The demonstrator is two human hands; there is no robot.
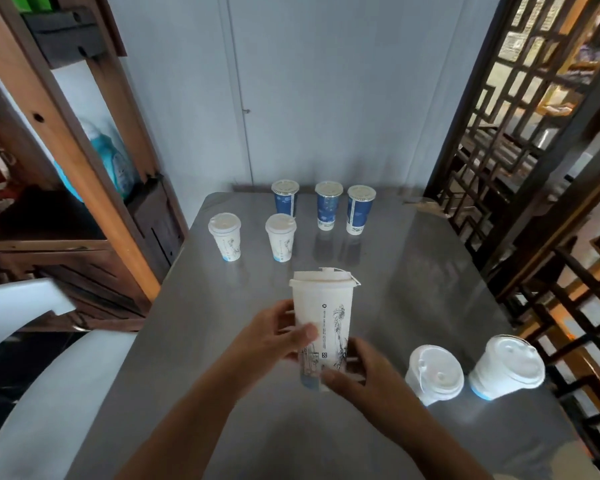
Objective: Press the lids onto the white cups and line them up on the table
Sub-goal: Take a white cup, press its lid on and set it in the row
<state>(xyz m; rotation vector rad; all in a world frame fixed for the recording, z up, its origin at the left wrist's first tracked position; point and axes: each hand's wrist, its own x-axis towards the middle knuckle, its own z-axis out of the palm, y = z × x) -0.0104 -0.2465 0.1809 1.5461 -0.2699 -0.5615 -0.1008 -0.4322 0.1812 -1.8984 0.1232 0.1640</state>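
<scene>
Head view: white cup [326, 317] is held at frame centre, over the near half of the desk [430, 278], gripped by both hands. Left hand [271, 337] is wrapped round the mid-wall, fingers [305, 333] curled onto the printed side. Right hand [364, 372] is closed round the base from the right. The two-hand grip is judged to be for steadying: the wall is thin paper, so load is shared between mid-body and bottom rather than squeezed at one spot. Whether the base touches the desk cannot be told, as it is hidden by the right hand.

Lid [323, 276] is on the rim but its outline looks uneven, and a small tab sticks out at the right edge. Full seating cannot be confirmed. A press round the rim is probably needed before set-down.

A row is started at the upper left of the desk: far-left cup [224, 237] and second cup [280, 239], both white, capped, upright, side by side and apart. The slot right of the second cup is the likely target. Three blue cups [328, 206] are lined along the far edge, capped, and judged outside the job.

Lower right: near cup [433, 374] and corner cup [508, 370], white and capped, stand close together and well apart from the row. They are judged to be waiting for line-up.
</scene>
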